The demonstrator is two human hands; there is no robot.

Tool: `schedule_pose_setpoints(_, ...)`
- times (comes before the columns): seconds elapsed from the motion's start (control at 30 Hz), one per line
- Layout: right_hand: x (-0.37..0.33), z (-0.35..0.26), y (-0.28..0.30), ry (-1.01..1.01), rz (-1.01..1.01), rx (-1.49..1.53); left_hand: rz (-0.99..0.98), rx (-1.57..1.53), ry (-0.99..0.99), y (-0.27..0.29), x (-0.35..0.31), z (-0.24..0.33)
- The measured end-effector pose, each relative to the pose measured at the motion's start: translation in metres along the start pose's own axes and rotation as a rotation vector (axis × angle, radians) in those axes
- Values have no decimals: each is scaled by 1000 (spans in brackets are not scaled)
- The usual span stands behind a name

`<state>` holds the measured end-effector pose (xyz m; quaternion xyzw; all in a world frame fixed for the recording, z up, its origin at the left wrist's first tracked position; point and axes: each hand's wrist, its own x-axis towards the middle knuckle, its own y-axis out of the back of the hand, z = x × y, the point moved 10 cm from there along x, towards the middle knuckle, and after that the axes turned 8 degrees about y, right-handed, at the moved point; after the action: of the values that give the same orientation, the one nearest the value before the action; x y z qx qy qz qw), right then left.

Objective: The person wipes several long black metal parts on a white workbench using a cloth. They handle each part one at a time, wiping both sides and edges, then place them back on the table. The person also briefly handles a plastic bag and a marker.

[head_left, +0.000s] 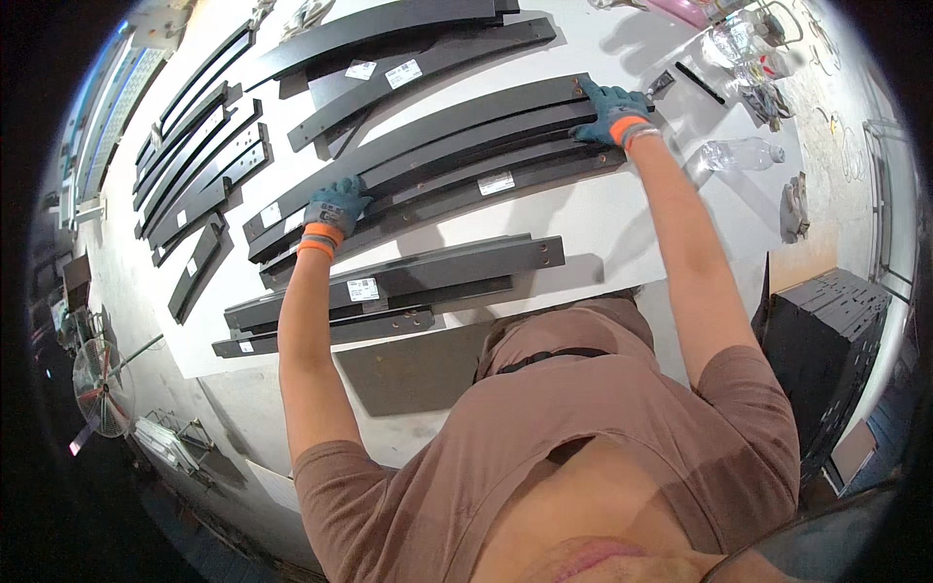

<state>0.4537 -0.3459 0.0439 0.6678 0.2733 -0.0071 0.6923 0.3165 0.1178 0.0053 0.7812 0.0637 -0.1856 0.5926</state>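
A group of long dark grey metal bars lies side by side on the white table, with small holes near the right ends and white labels. Both my hands wear teal gloves with orange cuffs. My left hand is curled over a bar near the left end of this group, its fingertips partly hidden. At the group's right end, my right hand grips across a bar, thumb on the near side and fingers on the far side. Nearer to me lies a shorter stack of labelled dark bars.
More dark bars lie at the far side, and several shorter ones at the left. Clear plastic bottles and a black marker-like stick are on the right of the white table. A dark stack stands beyond the right edge.
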Motion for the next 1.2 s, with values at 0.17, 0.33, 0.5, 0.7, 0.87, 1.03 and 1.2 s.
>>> schedule_pose_setpoints(0.17,4,0,0,105,-37,4,34,-74,74,11,-7,-5)
schedule_pose_setpoints(0.33,-23,-28,18,292,84,14,149,-143,19,35,-21,-5)
schedule_pose_setpoints(0.5,-90,-40,52,303,243,23,42,-205,-82,40,-17,2)
schedule_pose_setpoints(0.7,-193,25,48,238,373,228,-96,-316,-137,155,-60,85)
schedule_pose_setpoints(0.87,-249,92,10,139,363,246,-47,-242,-77,186,-99,146)
schedule_pose_setpoints(1.03,-306,239,-28,50,317,415,-310,-300,4,166,-116,247)
schedule_pose_setpoints(1.2,-340,458,-84,-392,542,787,-164,-375,110,160,-112,339)
